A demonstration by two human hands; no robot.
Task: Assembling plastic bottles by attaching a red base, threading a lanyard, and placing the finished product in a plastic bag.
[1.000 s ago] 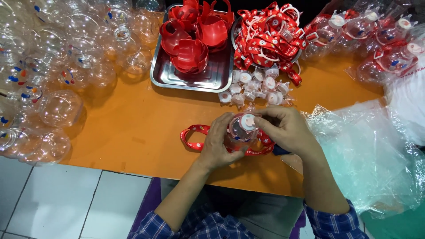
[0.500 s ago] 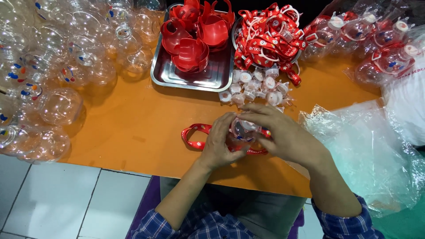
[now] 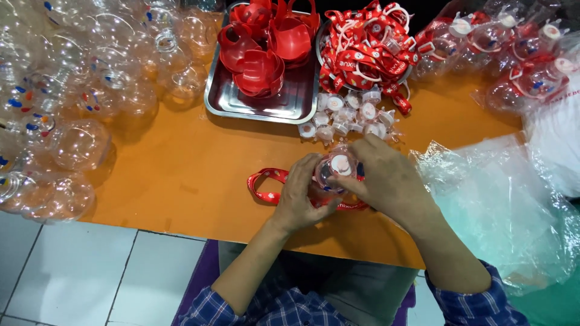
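Clear plastic forms the small round bottle [image 3: 331, 174] that is held between both hands near the front edge of the orange surface [image 3: 181, 175]. Its white cap [image 3: 341, 163] is turned upward toward the camera, so the bottle's long axis runs roughly upright, tipped slightly toward the person. The left hand [image 3: 300, 196] is wrapped around the bottle's left side, its fingers [image 3: 306, 172] curled closed against the body. The right hand [image 3: 386, 178] is laid over the right side, with its fingers [image 3: 349, 184] pressed together on the bottle just beside the cap. A red strap [image 3: 266, 186] is attached at the bottle and lies flat on the surface; its loop extends to the left, and another stretch shows beneath the hands, running to the right.

Just beyond the hands, a cluster of loose white-topped caps [image 3: 347, 118] is gathered on the surface. Behind it a bowl [image 3: 320, 57], mostly hidden, is heaped with red straps [image 3: 362, 48]. To its left, a steel tray [image 3: 254, 108] is filled with stacked red plastic holders [image 3: 260, 45]. The far left of the surface is covered with empty clear round bottles [image 3: 78, 96], some marked with small coloured dots. At the far right, finished bottles with caps and straps [image 3: 519, 54] are piled, and a crumpled clear plastic bag [image 3: 501, 205] is spread near the right forearm. Blue checked sleeves [image 3: 477, 302] are seen at both arms, and a white tiled floor [image 3: 78, 278] is visible below the surface's edge.
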